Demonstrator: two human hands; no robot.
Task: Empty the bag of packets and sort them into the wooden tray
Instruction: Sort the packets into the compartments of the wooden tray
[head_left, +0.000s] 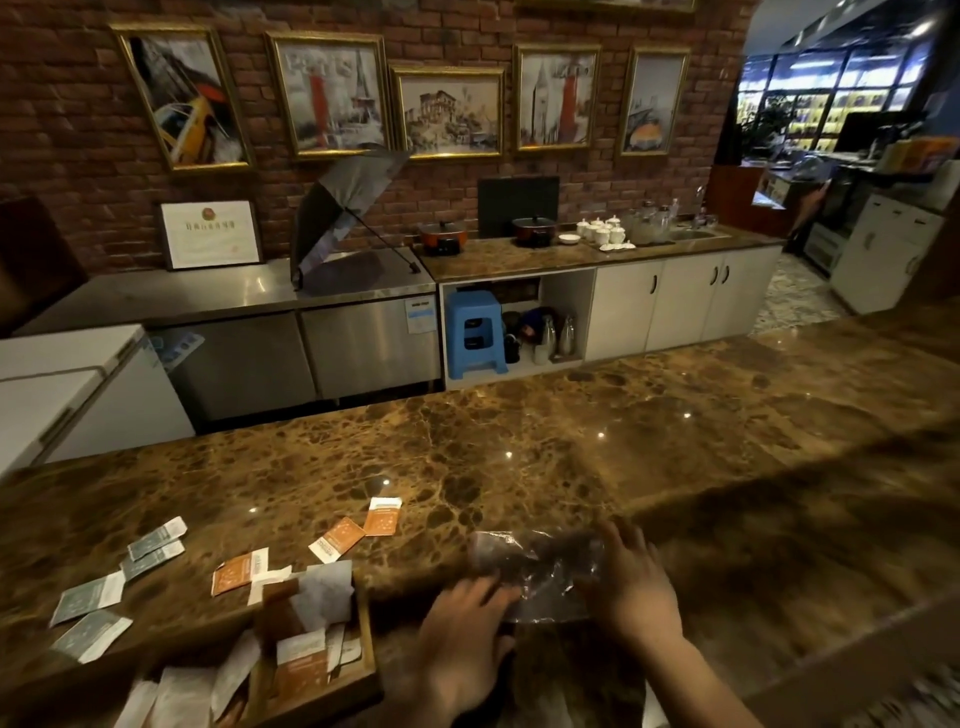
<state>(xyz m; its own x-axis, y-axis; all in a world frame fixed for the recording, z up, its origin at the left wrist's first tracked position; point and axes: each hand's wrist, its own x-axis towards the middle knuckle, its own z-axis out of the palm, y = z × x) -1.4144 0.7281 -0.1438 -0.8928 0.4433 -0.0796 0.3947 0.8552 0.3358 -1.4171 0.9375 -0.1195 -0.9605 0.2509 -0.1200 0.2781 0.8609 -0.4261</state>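
At the near edge of a brown marble counter (519, 441), a person flattens a clear plastic bag (535, 577) w/ both hands: the left hand (462, 639) lies on the bag's near-left corner, fingers curled over the film and apparently pinching it, while the right hand (631, 577) presses its right side w/ fingers spread and fairly straight. The bag looks empty, so it is probably being smoothed or set aside now that its contents are out. Toward the counter's left end, teal packets (122, 582) lie loose in a rough cluster, well apart from the orange packets (358, 530) scattered nearer the middle, a spread that suggests tipping out, not sorting. At the near-left corner sits the wooden tray (370, 644), its divided compartments holding several white & orange packets, some standing on edge, one grey-white sachet poking above the rim; exact compartment count can't be told through blur. Sorting appears early: most packets remain on the marble, approx. a dozen in view.
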